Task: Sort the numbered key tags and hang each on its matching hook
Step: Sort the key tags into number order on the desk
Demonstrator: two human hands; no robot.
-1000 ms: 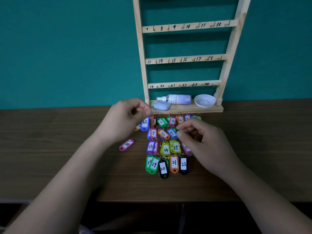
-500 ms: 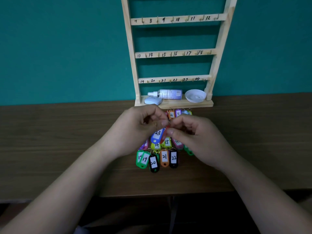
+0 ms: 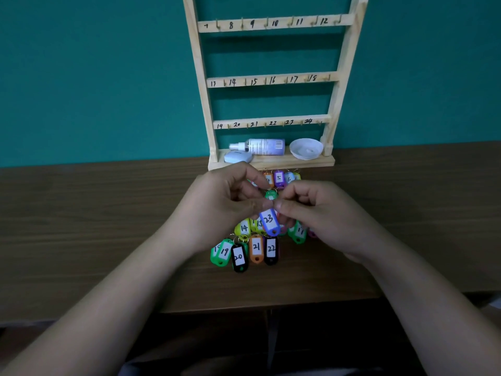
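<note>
Blue tag 23 (image 3: 269, 222) is pinched at its top end by left hand (image 3: 222, 202) and right hand (image 3: 320, 210), held just above the pile (image 3: 256, 246) on the table (image 3: 108, 213). If another ring is snagged, tags could be dragged or 23 dropped.

The rack (image 3: 272, 80) stood at the back of the table (image 3: 81, 226), against the wall (image 3: 95, 77). On its base shelf lay a bottle (image 3: 263, 146), with a case (image 3: 238, 157) to its front left and a dish (image 3: 306, 149) on its right. Before the rack, tags (image 3: 256, 248) lay in rows. Above them the left hand (image 3: 219, 210) and right hand (image 3: 322, 213) met, with tag 23 (image 3: 269, 222) pinched between them.
</note>
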